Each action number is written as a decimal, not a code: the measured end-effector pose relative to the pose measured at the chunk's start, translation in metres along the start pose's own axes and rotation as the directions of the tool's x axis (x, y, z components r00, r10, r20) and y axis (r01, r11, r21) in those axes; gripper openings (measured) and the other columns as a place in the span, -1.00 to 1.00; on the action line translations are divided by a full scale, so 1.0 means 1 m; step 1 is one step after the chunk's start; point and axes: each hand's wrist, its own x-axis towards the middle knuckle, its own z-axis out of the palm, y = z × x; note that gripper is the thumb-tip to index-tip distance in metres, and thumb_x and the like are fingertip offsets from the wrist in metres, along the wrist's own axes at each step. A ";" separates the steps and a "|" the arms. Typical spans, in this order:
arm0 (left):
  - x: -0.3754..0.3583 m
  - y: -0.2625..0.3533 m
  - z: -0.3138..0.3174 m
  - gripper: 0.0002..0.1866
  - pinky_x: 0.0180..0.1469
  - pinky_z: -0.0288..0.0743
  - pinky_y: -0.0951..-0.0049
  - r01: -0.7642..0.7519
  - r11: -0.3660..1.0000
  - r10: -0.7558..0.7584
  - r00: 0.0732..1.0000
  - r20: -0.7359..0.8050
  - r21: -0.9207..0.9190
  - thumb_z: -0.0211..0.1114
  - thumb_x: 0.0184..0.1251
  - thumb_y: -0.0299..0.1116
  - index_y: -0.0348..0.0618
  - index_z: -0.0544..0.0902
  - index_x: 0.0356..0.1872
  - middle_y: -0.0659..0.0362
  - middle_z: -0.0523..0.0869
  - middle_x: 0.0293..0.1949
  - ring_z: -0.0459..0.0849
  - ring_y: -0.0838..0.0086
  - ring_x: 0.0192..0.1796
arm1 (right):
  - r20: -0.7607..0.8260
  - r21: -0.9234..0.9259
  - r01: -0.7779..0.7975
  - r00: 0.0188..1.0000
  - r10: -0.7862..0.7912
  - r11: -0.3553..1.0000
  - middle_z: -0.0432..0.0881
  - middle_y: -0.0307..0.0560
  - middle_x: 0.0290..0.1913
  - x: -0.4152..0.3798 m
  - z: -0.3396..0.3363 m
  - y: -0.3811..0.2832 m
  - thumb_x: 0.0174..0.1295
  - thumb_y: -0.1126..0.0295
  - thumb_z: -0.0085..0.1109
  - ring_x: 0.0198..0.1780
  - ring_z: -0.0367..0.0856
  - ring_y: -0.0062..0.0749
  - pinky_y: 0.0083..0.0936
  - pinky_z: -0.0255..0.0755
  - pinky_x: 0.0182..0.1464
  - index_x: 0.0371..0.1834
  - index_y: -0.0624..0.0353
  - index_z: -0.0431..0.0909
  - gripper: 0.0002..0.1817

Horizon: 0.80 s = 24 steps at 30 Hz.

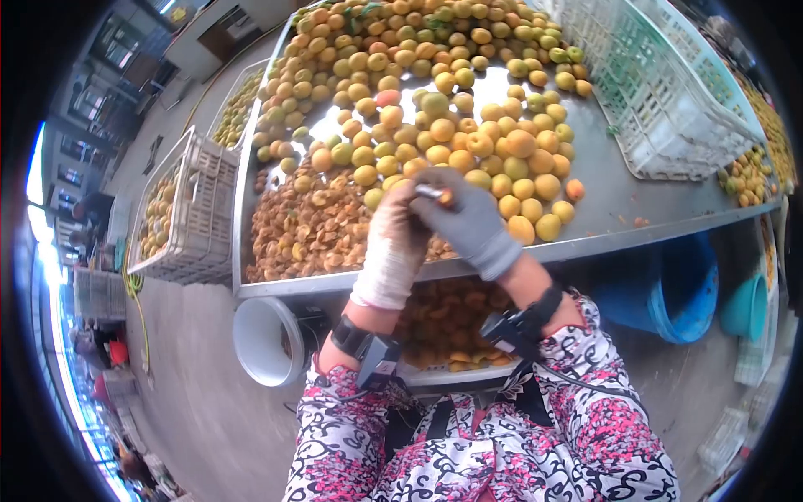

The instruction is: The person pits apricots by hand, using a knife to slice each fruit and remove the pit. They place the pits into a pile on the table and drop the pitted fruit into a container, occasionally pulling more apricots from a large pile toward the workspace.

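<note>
My left hand (pixel 397 238), in a brown-stained white glove, is closed with its fingertips against my right hand; whatever lies in its fingers is hidden. My right hand (pixel 473 222), in a grey glove, curls around a small tool (pixel 431 193) with a shiny metal part and an orange end. Both hands meet over the near part of the metal table (pixel 598 205). Just beyond them spread many yellow-orange apricots (pixel 520 144). To the left of my left hand lies a heap of brown apricot pits (pixel 309 230).
A white plastic crate (pixel 669 117) stands on the table's right. Another crate (pixel 205 205), holding apricots, is at the left. Below the table edge are a white bucket (pixel 266 343), a container of apricot pieces (pixel 468 366), a blue barrel (pixel 686 293) and a teal bucket (pixel 744 307).
</note>
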 end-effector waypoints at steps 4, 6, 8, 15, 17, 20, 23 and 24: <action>0.006 0.000 -0.027 -0.70 -0.06 0.53 0.42 0.000 0.998 0.005 0.995 -0.099 0.055 0.30 0.23 -0.20 -0.12 0.55 -0.11 0.13 0.62 -0.21 0.62 0.39 -0.21 | 0.049 -0.231 -0.146 0.986 0.162 0.962 0.61 0.06 -0.32 -0.007 0.009 -0.012 0.10 0.23 0.30 -0.34 0.61 -0.29 -0.47 0.47 -0.27 0.06 0.11 0.49 -0.54; 0.000 0.000 -0.017 -0.70 -0.07 0.53 0.42 -0.039 0.991 0.050 0.995 -0.092 0.126 0.29 0.25 -0.19 -0.12 0.56 -0.09 0.15 0.60 -0.18 0.61 0.40 -0.21 | 0.083 -0.210 -0.206 0.970 0.227 0.956 0.61 0.06 -0.32 -0.003 0.005 -0.011 0.10 0.26 0.30 -0.33 0.61 -0.31 -0.48 0.47 -0.26 0.06 0.11 0.49 -0.56; -0.009 0.002 -0.003 -0.69 -0.07 0.52 0.41 -0.086 0.978 0.104 0.991 -0.086 0.192 0.27 0.26 -0.17 -0.12 0.56 -0.07 0.16 0.59 -0.15 0.60 0.40 -0.21 | 0.130 -0.189 -0.261 0.949 0.288 0.947 0.61 0.06 -0.33 -0.002 0.004 -0.008 0.11 0.28 0.29 -0.32 0.61 -0.33 -0.49 0.48 -0.25 0.05 0.12 0.49 -0.57; -0.029 0.013 0.005 -0.64 -0.21 0.47 0.58 -0.262 0.794 0.253 0.963 0.093 0.549 0.19 0.33 -0.11 -0.17 0.56 -0.05 0.21 0.52 -0.18 0.54 0.56 -0.24 | 0.112 0.086 -0.239 0.967 0.229 0.967 0.66 -0.01 -0.36 0.000 -0.004 -0.003 0.10 0.20 0.27 -0.29 0.66 -0.24 -0.43 0.50 -0.20 0.00 0.12 0.51 -0.58; -0.025 0.020 -0.003 -0.62 -0.25 0.47 0.58 -0.269 0.762 0.285 0.956 0.068 0.589 0.18 0.33 -0.07 -0.17 0.57 -0.05 0.24 0.50 -0.25 0.52 0.58 -0.29 | 0.090 0.091 -0.291 0.955 0.284 0.952 0.67 -0.08 -0.30 0.007 -0.011 0.010 0.08 0.19 0.31 -0.26 0.65 -0.41 -0.51 0.50 -0.17 0.01 0.16 0.54 -0.55; -0.035 0.048 -0.013 -0.63 -0.28 0.38 0.60 -0.394 0.560 0.082 0.902 0.424 0.729 0.21 0.28 -0.09 -0.20 0.59 -0.12 0.26 0.48 -0.44 0.44 0.63 -0.40 | 0.095 -0.121 -0.320 0.939 0.332 0.940 0.67 -0.10 -0.30 0.015 -0.027 -0.001 0.08 0.21 0.30 -0.25 0.64 -0.46 -0.56 0.50 -0.17 -0.02 0.14 0.56 -0.59; -0.061 0.068 0.006 -0.62 -0.14 0.42 0.54 0.029 0.437 -0.391 0.906 0.160 0.899 0.27 0.19 -0.16 -0.20 0.59 -0.07 0.21 0.56 -0.34 0.53 0.53 -0.29 | 0.080 -0.093 -0.341 0.934 0.348 0.935 0.66 -0.11 -0.35 0.019 -0.040 -0.002 0.11 0.24 0.26 -0.27 0.65 -0.51 -0.58 0.50 -0.19 -0.01 0.19 0.55 -0.59; -0.062 0.066 0.003 -0.62 -0.14 0.42 0.54 0.032 0.437 -0.391 0.906 0.159 0.899 0.27 0.19 -0.16 -0.20 0.59 -0.07 0.21 0.56 -0.34 0.53 0.53 -0.29 | 0.039 -0.082 -0.350 0.935 0.354 0.933 0.65 -0.12 -0.36 0.019 -0.043 -0.006 0.12 0.24 0.25 -0.29 0.65 -0.52 -0.58 0.51 -0.21 0.00 0.22 0.54 -0.59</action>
